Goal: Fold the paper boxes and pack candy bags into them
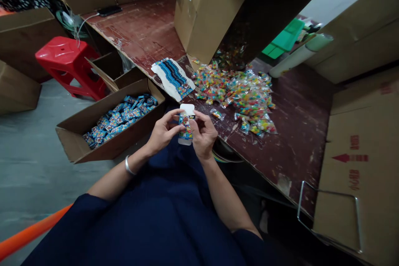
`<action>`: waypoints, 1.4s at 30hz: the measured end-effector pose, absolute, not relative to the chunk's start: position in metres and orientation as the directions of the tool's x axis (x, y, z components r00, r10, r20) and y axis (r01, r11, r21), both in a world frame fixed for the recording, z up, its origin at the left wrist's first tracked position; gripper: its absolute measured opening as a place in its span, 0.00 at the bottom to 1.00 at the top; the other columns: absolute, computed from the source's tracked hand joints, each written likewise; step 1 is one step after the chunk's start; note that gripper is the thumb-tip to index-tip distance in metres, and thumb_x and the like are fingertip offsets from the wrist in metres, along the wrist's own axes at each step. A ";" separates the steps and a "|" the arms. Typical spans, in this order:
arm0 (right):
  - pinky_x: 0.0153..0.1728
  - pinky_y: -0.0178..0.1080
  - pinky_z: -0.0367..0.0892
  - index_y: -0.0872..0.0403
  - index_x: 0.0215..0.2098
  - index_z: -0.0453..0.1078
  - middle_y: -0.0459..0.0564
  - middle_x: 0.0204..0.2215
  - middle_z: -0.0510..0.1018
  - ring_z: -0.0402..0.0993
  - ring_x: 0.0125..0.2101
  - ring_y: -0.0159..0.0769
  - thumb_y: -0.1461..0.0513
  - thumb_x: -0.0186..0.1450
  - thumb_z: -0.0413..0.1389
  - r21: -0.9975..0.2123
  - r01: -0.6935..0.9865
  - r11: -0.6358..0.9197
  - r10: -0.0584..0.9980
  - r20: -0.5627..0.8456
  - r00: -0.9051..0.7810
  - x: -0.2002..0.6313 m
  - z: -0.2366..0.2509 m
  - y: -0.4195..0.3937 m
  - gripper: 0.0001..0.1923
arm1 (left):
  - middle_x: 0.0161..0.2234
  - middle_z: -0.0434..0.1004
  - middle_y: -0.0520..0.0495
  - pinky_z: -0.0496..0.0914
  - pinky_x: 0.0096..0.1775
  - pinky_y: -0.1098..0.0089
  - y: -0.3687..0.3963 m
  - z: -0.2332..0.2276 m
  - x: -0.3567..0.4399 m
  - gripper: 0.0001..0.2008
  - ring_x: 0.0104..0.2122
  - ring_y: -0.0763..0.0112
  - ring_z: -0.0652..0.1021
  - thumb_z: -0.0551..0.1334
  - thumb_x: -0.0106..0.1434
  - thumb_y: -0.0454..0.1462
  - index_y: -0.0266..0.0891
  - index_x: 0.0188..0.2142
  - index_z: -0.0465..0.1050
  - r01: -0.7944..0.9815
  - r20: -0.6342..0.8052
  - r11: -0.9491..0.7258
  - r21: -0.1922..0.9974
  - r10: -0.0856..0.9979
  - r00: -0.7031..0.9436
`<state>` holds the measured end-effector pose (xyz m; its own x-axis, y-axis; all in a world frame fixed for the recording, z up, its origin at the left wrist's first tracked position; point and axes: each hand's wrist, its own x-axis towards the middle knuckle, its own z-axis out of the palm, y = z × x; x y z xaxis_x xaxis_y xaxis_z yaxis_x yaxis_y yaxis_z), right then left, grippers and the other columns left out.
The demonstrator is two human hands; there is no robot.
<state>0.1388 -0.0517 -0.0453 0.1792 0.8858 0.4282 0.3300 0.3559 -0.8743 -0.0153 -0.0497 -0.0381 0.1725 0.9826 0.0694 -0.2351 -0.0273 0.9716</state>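
Left hand (162, 131) and right hand (203, 133) both grip a small printed box (186, 126) (top flap open) over the lap. Candy packets (240, 93) piled on worktop (299, 124); filled carton (109, 126) at left.

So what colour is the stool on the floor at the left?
Red: the plastic stool is plain red, seen best in the head view.

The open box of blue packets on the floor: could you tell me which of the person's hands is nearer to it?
Left. The left hand is just right of the box of blue packets, while the right hand is farther right, past the small carton both hold.
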 end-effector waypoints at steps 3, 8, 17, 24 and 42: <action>0.40 0.43 0.76 0.48 0.43 0.73 0.48 0.35 0.77 0.77 0.36 0.39 0.52 0.72 0.56 -0.818 0.403 0.411 0.865 0.490 0.113 0.145 -0.044 -0.051 0.10 | 0.39 0.77 0.49 0.78 0.39 0.70 -0.047 -0.041 -0.017 0.22 0.35 0.70 0.80 0.75 0.57 0.44 0.40 0.47 0.74 -0.235 0.077 -0.015 0.972 0.964 0.256; 0.46 0.47 0.77 0.49 0.38 0.66 0.55 0.45 0.78 0.79 0.47 0.44 0.51 0.73 0.55 -0.838 0.349 0.420 0.872 0.479 0.101 0.143 -0.034 -0.048 0.11 | 0.41 0.74 0.50 0.78 0.37 0.72 -0.046 -0.038 -0.016 0.23 0.34 0.72 0.80 0.76 0.56 0.43 0.40 0.45 0.71 -0.251 0.091 -0.033 0.967 0.970 0.223; 0.39 0.43 0.77 0.49 0.31 0.67 0.47 0.32 0.76 0.76 0.34 0.37 0.47 0.65 0.64 -0.942 0.106 0.318 0.947 0.321 0.018 0.143 -0.014 -0.039 0.18 | 0.40 0.76 0.49 0.78 0.36 0.73 -0.046 -0.024 -0.022 0.24 0.34 0.71 0.82 0.76 0.56 0.42 0.42 0.46 0.66 -0.207 0.077 -0.033 0.978 0.975 0.208; 0.29 0.37 0.68 0.51 0.30 0.77 0.44 0.26 0.78 0.71 0.26 0.33 0.52 0.63 0.68 -0.967 0.185 0.177 0.984 0.170 -0.049 0.159 0.009 -0.030 0.12 | 0.43 0.78 0.47 0.79 0.39 0.70 -0.044 -0.019 -0.030 0.22 0.37 0.70 0.83 0.72 0.58 0.33 0.42 0.50 0.68 -0.173 0.072 -0.022 0.985 0.953 0.294; 0.29 0.36 0.64 0.52 0.28 0.71 0.44 0.25 0.76 0.70 0.26 0.32 0.49 0.61 0.68 -0.962 0.256 0.090 0.980 0.040 -0.194 0.171 0.005 -0.024 0.18 | 0.41 0.79 0.50 0.79 0.40 0.74 -0.048 -0.031 -0.024 0.28 0.36 0.72 0.83 0.70 0.58 0.31 0.41 0.59 0.71 -0.113 0.121 -0.091 0.989 0.949 0.292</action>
<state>0.1714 -0.0243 0.0050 -0.1937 0.9802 0.0404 0.2564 0.0903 -0.9624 -0.0245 -0.0478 -0.0307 0.2923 0.9487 0.1208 -0.1129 -0.0912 0.9894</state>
